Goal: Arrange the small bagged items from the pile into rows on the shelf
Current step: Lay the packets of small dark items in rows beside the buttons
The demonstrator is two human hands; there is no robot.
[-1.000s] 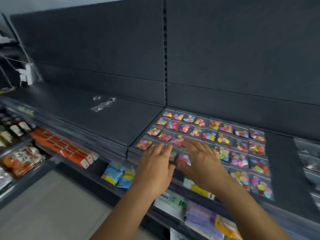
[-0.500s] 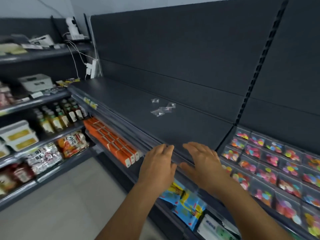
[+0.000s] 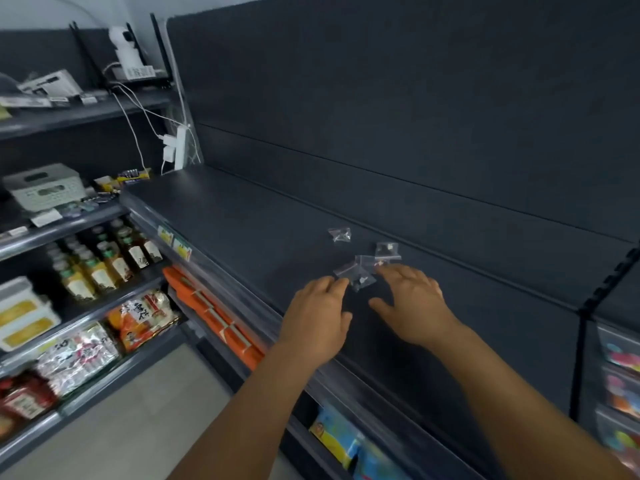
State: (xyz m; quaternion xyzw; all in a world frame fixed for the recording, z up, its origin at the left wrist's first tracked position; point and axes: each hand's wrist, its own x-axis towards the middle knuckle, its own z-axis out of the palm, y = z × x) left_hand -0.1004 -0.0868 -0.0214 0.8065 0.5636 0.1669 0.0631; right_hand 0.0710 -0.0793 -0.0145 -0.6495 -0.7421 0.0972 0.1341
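Note:
A small pile of clear little bags (image 3: 360, 270) lies on the dark grey shelf (image 3: 249, 223). One more clear bag (image 3: 340, 234) sits apart behind the pile, and another (image 3: 388, 250) lies at its right. My left hand (image 3: 317, 311) hovers palm down, its fingertips at the pile's left edge. My right hand (image 3: 414, 299) is spread, with fingertips at the pile's right edge. Neither hand grips a bag. Rows of bags with coloured pieces (image 3: 620, 358) fill the neighbouring shelf at the far right edge.
Orange packs (image 3: 214, 313) and blue packets (image 3: 337, 433) lie on the lower shelves below. A side rack at the left holds bottles (image 3: 104, 258), snack bags (image 3: 138, 317) and a grey box (image 3: 43, 188). A power strip with white cables (image 3: 178, 147) hangs at the shelf's back left corner.
The view swung left, away from the rows of coloured bags. Both hands left those rows and moved forward over the empty shelf, up to the pile of clear bags.

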